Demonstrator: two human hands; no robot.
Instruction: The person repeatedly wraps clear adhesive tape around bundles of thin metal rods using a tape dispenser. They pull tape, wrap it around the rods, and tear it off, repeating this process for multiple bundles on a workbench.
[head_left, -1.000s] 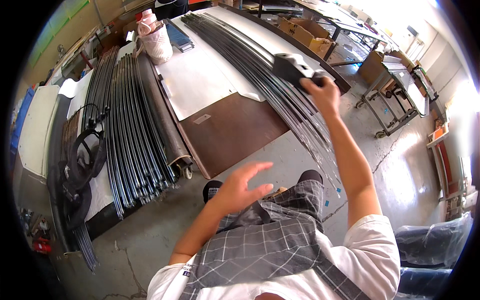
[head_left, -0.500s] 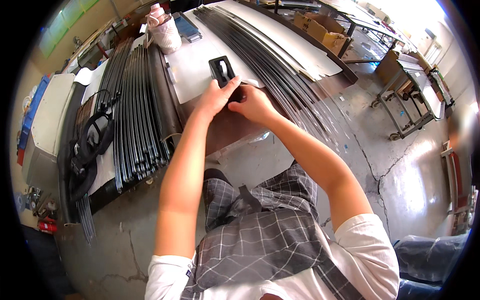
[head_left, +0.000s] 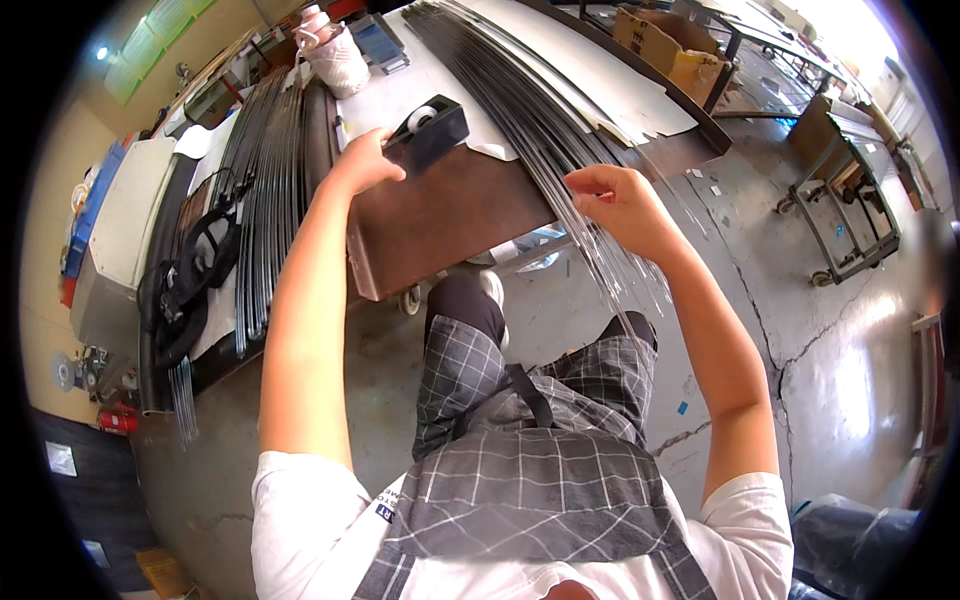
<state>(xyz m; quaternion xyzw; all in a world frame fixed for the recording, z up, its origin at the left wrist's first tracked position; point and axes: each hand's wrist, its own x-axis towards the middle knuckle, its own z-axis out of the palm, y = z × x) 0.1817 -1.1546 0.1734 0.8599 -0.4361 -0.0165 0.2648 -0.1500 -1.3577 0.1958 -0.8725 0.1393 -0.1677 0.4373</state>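
While the left hand (head_left: 364, 165) grips the left end of a black desktop tape dispenser (head_left: 436, 136), its thumb stands apart from the fingers. Dispenser: tilted, over the edge between white sheet (head_left: 382, 108) and brown tabletop (head_left: 450, 210); whether it rests there cannot be told. Whitish tape roll (head_left: 422, 117) seated inside.

Right hand (head_left: 625, 208): over the near ends of the slender dark rods (head_left: 515, 110), fingers curled, thumb near the index finger; cannot tell whether anything is pinched.

Writing: dark printing on the white T-shirt (head_left: 310, 510) and on the open cardboard box (head_left: 642, 38); box contents unclear. White textured holder (head_left: 340, 66) contains a pink bottle (head_left: 314, 24), upper part protruding.
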